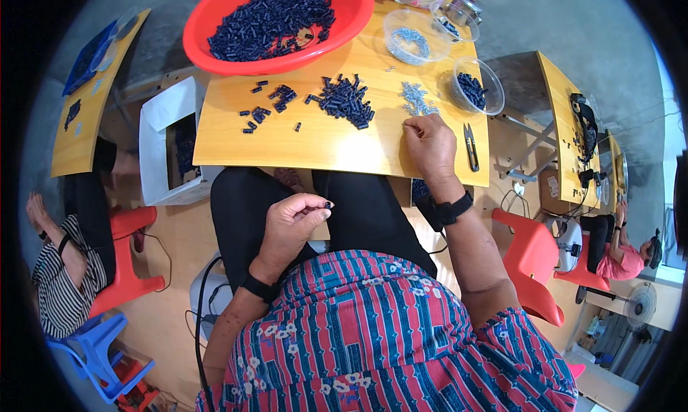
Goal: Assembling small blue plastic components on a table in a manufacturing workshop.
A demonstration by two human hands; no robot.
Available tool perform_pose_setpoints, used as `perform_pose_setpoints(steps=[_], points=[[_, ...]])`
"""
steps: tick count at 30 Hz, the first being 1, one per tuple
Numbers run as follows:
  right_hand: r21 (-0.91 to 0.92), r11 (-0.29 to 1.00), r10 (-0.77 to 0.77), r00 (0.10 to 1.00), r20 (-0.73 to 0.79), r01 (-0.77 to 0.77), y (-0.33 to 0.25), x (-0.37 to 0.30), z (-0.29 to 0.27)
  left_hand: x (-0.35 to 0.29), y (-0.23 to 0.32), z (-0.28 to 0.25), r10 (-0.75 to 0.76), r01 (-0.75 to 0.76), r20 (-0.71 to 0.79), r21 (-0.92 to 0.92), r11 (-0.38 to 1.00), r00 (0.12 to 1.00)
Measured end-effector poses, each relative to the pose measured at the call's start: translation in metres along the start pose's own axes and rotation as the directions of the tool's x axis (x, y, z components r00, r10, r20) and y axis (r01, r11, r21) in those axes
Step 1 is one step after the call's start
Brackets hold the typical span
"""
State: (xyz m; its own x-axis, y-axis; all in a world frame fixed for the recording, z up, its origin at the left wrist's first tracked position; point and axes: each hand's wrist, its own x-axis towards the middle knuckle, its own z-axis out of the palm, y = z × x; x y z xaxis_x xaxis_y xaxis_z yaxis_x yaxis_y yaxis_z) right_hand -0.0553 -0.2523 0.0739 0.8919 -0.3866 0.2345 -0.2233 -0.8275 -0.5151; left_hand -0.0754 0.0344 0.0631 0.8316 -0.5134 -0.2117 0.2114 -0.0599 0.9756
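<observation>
Over my lap, my left hand [292, 226] pinches a small black cylindrical piece [328, 205] between thumb and forefinger. My right hand [431, 145] rests at the near edge of the yellow table [272, 145], its fingers drawn together. Whether anything is between those fingertips is hidden. Just beyond them lies a heap of small silvery pieces [418, 100]. A larger pile of black cylindrical pieces [344, 102] sits mid-table, with a loose cluster of black pieces [282, 97] to its left. Thread snips [471, 148] lie to the right of my right hand.
A big red basin [351, 32] of black pieces stands at the back. Clear bowls of silvery pieces [408, 45] and black pieces [471, 91] stand at the right. A white box [154, 140] sits left of the table. Two people [68, 276] [622, 258] sit at side tables.
</observation>
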Motion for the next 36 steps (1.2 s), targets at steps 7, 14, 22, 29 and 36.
perform_pose_setpoints(steps=[7,14,22,29,36], points=[[-0.11,0.989,-0.091,0.994,0.057,0.097,-0.004,-0.003,0.002,-0.004,0.004,-0.001,0.034,-0.033,-0.018,0.053,0.998,0.999],[-0.229,0.947,-0.213,0.974,0.079,0.226,0.002,-0.009,0.006,-0.008,0.001,0.0,0.03,-0.03,-0.036,-0.003,1.0,0.999],[0.37,0.838,-0.492,0.848,0.198,0.4,-0.068,-0.049,-0.007,-0.012,0.001,-0.002,0.03,-0.035,-0.033,-0.156,0.987,0.999],[0.559,0.707,-0.651,0.707,0.276,0.433,-0.098,-0.068,-0.003,-0.024,0.004,-0.005,0.066,-0.074,-0.043,-0.213,0.974,0.997],[0.526,0.702,-0.681,0.668,0.299,0.48,-0.105,-0.072,-0.002,-0.031,0.009,-0.007,-0.008,-0.004,-0.062,-0.195,0.981,0.998]])
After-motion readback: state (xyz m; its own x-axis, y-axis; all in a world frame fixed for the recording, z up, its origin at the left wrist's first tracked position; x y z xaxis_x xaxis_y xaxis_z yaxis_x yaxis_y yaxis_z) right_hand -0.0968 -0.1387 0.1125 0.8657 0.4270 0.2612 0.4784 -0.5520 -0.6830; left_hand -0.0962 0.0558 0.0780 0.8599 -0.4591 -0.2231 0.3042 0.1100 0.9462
